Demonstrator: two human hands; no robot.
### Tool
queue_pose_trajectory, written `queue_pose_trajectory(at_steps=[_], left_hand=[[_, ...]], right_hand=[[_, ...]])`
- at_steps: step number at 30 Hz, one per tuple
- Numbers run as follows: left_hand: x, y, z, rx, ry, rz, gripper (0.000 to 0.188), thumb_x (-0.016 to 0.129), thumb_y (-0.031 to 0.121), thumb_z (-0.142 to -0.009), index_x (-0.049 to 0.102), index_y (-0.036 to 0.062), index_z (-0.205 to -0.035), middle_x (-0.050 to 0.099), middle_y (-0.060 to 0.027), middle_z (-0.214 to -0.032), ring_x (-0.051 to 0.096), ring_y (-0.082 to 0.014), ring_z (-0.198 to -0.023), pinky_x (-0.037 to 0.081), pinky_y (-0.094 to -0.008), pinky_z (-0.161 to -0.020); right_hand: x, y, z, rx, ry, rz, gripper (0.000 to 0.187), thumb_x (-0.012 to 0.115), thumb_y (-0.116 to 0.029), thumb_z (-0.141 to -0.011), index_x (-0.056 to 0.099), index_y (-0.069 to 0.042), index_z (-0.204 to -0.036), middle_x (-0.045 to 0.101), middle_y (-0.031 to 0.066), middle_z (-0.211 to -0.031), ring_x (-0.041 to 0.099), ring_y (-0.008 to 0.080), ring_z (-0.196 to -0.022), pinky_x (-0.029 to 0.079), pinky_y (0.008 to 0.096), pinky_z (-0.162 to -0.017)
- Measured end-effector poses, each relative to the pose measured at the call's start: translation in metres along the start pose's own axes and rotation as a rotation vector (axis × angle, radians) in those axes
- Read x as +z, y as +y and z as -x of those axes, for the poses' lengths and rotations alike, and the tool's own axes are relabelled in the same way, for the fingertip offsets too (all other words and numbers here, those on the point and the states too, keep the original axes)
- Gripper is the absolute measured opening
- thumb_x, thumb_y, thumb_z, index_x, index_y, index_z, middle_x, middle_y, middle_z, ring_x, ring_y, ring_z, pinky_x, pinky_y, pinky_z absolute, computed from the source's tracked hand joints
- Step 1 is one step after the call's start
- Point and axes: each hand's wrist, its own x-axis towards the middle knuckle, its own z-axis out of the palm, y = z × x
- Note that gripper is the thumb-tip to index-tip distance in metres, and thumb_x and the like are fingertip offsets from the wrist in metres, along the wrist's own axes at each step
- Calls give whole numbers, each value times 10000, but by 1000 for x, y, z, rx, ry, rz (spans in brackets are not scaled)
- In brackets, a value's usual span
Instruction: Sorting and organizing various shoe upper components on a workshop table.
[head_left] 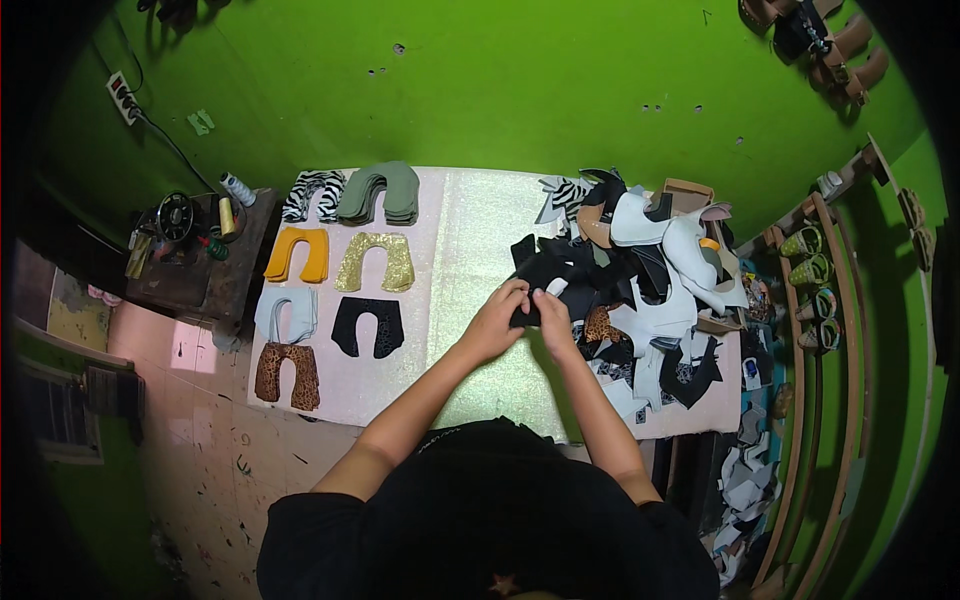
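My left hand (pixel 497 322) and my right hand (pixel 551 322) are close together at the left edge of a heap of cut pieces (pixel 655 318). Fingers of both are closed on a black piece of material (pixel 545 272), whose full outline merges with other dark pieces. To the left, U-shaped cut pieces lie sorted in stacks: zebra-striped (pixel 297 196), grey-green (pixel 362 205), orange (pixel 285 256), gold glitter (pixel 353 268), pale blue (pixel 303 318), black (pixel 347 330) and leopard-print (pixel 270 375). The heap mixes white, black, tan and patterned pieces.
A sewing machine (pixel 175 215) with thread spools (pixel 236 188) stands left of the table (pixel 400 385). At right is a wooden rack (pixel 850 330) with sandals (pixel 808 270). Scraps (pixel 748 480) are piled below the table's right end. Behind rises a green wall (pixel 550 100).
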Motion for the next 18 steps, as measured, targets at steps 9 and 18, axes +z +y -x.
queue_pose_trajectory(at_steps=[9, 18], left_hand=[[-34, -7, 47, -48, 243, 15, 655, 735, 236, -595, 424, 88, -1153, 394, -146, -1201, 356, -312, -1158, 282, -409, -970], [-68, 1, 59, -206, 16, 532, 814, 762, 110, -574, 327, 119, -1263, 538, -57, -962, 522, -152, -936, 379, -300, -860]], right_hand=[[18, -49, 19, -69, -438, 461, 173, 503, -104, -840, 582, 25, -923, 619, 31, -703, 555, 91, -663, 440, 237, -629], [43, -87, 24, 95, -834, 599, 139, 560, -81, -809, 598, 6, -911, 630, 10, -734, 546, 54, -643, 432, 203, -611]])
